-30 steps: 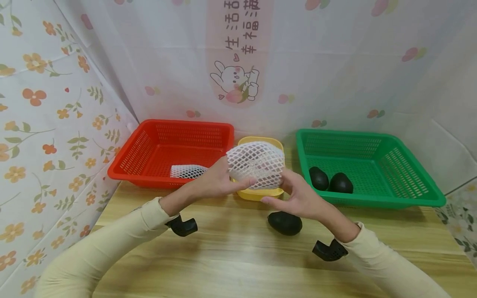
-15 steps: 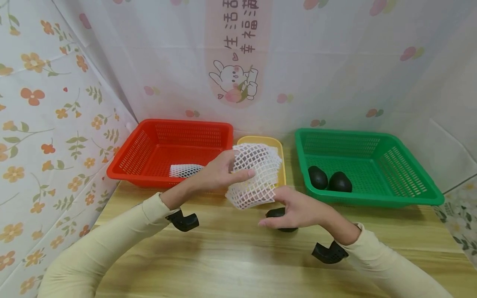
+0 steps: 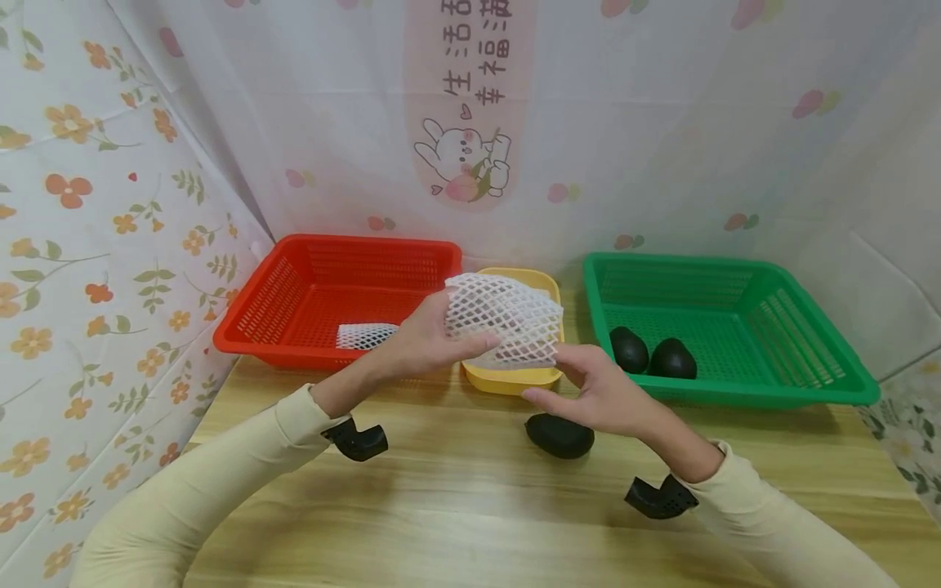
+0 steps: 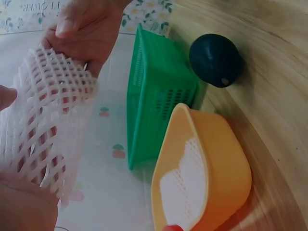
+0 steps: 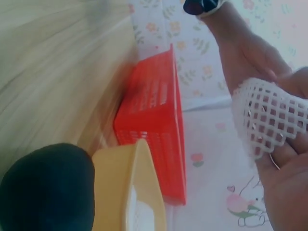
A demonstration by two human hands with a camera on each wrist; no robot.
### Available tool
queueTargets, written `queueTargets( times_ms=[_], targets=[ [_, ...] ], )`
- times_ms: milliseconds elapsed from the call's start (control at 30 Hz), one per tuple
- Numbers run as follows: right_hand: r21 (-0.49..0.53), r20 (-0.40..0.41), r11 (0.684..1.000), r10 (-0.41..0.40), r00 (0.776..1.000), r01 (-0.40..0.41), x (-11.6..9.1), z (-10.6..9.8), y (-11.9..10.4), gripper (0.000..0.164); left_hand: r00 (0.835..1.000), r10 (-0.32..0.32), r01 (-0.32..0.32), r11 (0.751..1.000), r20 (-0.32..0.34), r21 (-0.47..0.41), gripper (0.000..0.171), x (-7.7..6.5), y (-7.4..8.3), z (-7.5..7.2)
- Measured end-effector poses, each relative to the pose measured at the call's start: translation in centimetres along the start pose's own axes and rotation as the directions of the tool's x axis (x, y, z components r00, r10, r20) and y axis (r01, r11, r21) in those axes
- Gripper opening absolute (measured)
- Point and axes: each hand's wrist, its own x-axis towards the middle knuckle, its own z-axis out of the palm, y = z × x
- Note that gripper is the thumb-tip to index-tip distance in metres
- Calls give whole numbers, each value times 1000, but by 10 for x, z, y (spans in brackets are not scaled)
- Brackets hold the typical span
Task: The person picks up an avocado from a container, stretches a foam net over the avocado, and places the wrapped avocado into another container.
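Note:
A white foam fruit net (image 3: 503, 318) is stretched between my two hands above the yellow basket (image 3: 510, 381). My left hand (image 3: 430, 335) grips its left end, thumb across the front and fingers behind the mesh. At the other end, my right hand (image 3: 603, 388) has its fingers at the net's edge, with its thumb held apart below. Seen from the left wrist, the mesh (image 4: 48, 120) looks hollow, with fingers showing through its holes. A dark avocado (image 3: 560, 436) lies on the table just below my right hand.
The red basket (image 3: 272, 349) at the left holds another white foam net (image 3: 365, 335). Inside the green basket (image 3: 764, 347) at the right are two dark avocados (image 3: 672, 359). White foam nets (image 4: 185, 187) lie in the yellow basket. A printed curtain (image 3: 625, 147) hangs behind.
The foam net swung down and tilted towards the table half a second ago, and is now raised and level again between both hands. My right hand moved slightly down, then back up.

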Motion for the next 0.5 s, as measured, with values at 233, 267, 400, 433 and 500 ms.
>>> queueTargets(
  times_ms=[233, 267, 400, 433, 500],
  targets=[
    [-178, -140, 974, 113, 984, -137, -12, -13, 7, 43, 992, -37, 36, 999, -124, -14, 58, -4, -7, -5],
    [-216, -127, 963, 135, 983, -161, -14, -15, 9, 43, 991, -40, 37, 999, -130, -20, 57, -4, -8, -5],
    [-359, 1, 905, 242, 970, -226, -22, -26, 13, 44, 990, -25, 19, 999, -136, -47, 54, -5, -12, -7],
    [-389, 45, 892, 266, 963, -229, -24, -28, 15, 43, 990, -19, 12, 998, -136, -55, 53, -5, -13, -7],
    [-423, 127, 875, 314, 941, -235, -27, -32, 17, 41, 990, -1, -9, 997, -139, -71, 50, -6, -14, -7]
  ],
)
